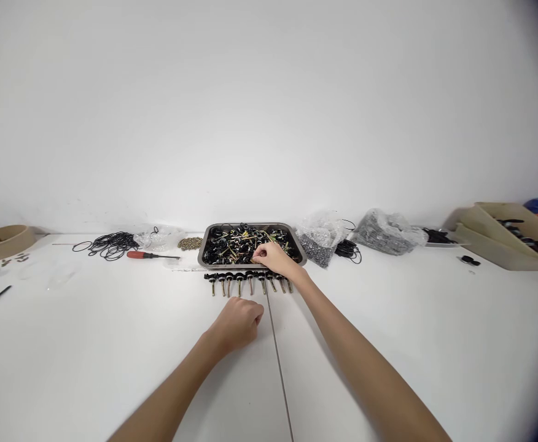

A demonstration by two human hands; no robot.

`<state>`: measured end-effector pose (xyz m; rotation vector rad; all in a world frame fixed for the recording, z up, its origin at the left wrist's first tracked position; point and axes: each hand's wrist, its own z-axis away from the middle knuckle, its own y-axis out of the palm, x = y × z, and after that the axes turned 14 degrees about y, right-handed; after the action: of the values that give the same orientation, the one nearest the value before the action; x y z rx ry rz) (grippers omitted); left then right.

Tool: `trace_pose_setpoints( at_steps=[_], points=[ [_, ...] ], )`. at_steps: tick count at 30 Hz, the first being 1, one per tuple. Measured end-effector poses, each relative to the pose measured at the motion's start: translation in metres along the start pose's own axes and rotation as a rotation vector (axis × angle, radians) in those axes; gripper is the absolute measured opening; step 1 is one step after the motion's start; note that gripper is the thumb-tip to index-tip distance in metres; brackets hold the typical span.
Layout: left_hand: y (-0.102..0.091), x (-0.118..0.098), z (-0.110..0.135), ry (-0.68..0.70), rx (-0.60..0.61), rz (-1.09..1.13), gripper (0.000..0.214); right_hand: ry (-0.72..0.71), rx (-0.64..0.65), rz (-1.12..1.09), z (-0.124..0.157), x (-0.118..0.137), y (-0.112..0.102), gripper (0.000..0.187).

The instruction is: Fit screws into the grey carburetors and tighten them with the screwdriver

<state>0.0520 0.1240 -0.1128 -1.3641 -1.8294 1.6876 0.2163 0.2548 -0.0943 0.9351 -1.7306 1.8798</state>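
A metal tray (201, 258) full of loose black parts and brass-coloured bolts stands against the wall. My right hand (271, 256) reaches over its front rim, thumb and fingers pinched together among these parts. What they pinch is too small to make out. In front of the tray lies a row of several black-headed bolts (239, 283), their brass-coloured shanks pointing towards me. Just below this row, my left hand (240, 320) is curled closed above the white table, and its fingers hide whatever may be inside.
Left of the tray lie small brass-coloured pieces (190, 244), a red-handled screwdriver (140, 255) and black rubber rings (112, 244). On the right are plastic bags of small parts (320, 242) and beige bins (485, 245). A seam (278, 356) runs along the table (89, 344).
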Motion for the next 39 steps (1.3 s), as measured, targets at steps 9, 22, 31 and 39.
trace_pose_setpoints(
  at_steps=[9, 22, 31, 39],
  points=[
    [-0.0005, -0.0003, -0.0009, 0.013, -0.014, -0.017, 0.022, 0.066, -0.143, -0.059, -0.0010, -0.0003, 0.0013, 0.014],
    [-0.0011, 0.0000, -0.0009, 0.016, -0.008, -0.027, 0.022, 0.037, -0.097, 0.001, -0.0011, -0.0019, 0.0013, 0.014],
    [0.0004, 0.0009, 0.0001, 0.005, 0.002, -0.029, 0.021, 0.024, 0.082, 0.055, 0.0002, 0.0030, -0.0046, 0.014],
    [-0.0009, -0.0003, -0.0013, -0.017, 0.021, -0.013, 0.021, 0.070, 0.098, 0.114, 0.0016, 0.0057, -0.0055, 0.014]
  ],
)
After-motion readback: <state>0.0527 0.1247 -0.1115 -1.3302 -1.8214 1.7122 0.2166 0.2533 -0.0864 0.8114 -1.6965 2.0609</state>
